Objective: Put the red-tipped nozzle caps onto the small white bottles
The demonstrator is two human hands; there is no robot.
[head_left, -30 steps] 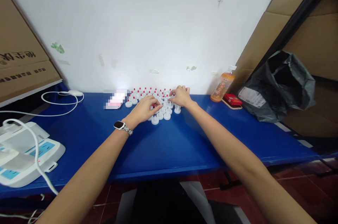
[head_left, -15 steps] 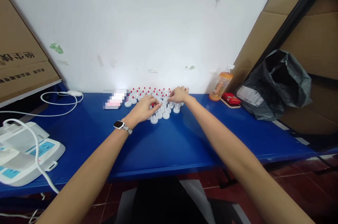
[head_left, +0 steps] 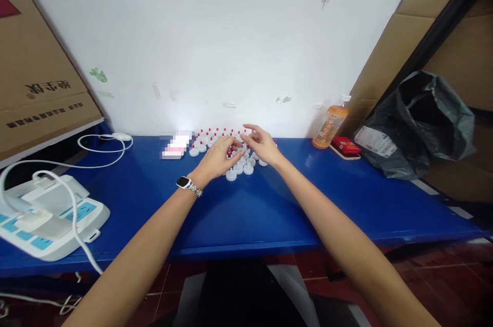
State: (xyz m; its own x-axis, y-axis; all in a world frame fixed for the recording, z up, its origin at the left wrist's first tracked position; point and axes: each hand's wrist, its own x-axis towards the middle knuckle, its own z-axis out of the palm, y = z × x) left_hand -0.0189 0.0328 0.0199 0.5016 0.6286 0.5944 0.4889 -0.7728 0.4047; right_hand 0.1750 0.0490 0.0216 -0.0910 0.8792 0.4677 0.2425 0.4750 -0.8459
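Observation:
A crowd of small white bottle caps [head_left: 231,175], each with a short spout, stands on the blue table against the wall. Those at the back carry red tips [head_left: 209,130]; several in front have bare spouts. My left hand [head_left: 219,156] rests low over the middle of the caps, its fingers bent forward and the thumb apart. Red shows in the hollow under it, but whether it touches those tips is hidden. Just right of it, my right hand [head_left: 264,146] hovers above the caps with fingers stretched leftward and apart, nothing visible in them.
On the right are an orange drink bottle [head_left: 329,124], a red box [head_left: 346,146] on a phone [head_left: 342,153] and a grey plastic bag [head_left: 404,127]. At left lie a power strip [head_left: 57,227] with white cables and a blurred-out flat item [head_left: 176,146]. The blue table [head_left: 246,224] ends in front of me.
My right hand has lifted and opened its fingers, drawing closer to my left hand. My left hand stays over the caps. The view has shifted slightly left.

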